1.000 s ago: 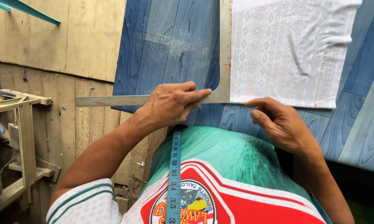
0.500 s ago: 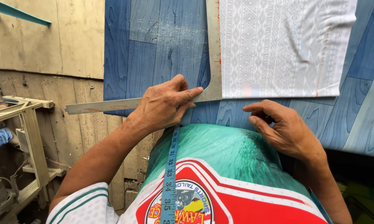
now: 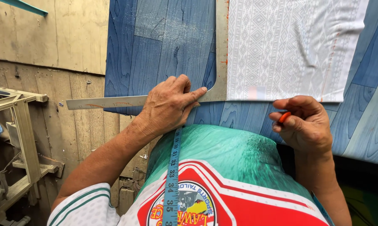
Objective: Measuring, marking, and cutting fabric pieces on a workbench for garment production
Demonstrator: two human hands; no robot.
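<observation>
My left hand (image 3: 170, 104) presses flat on a metal L-shaped square ruler (image 3: 113, 101), near its corner. One arm of the ruler runs left past the table edge; the other runs up along the left edge of a white patterned cloth (image 3: 289, 48). The cloth lies flat on a blue wood-patterned table top (image 3: 164, 46), with faint orange lines along its left and right sides. My right hand (image 3: 304, 123) hovers just below the cloth's lower edge, pinching a small orange piece of chalk (image 3: 284, 117) between thumb and fingers.
A blue measuring tape (image 3: 172, 175) hangs down over my green, red and white shirt. A wooden plank wall (image 3: 50, 37) stands left of the table. A wooden frame (image 3: 23, 125) sits low at the left.
The view has shifted, so ruler and cloth sit lower and closer. My right hand has lifted off the table and turned, showing the orange chalk. My left hand stays on the ruler.
</observation>
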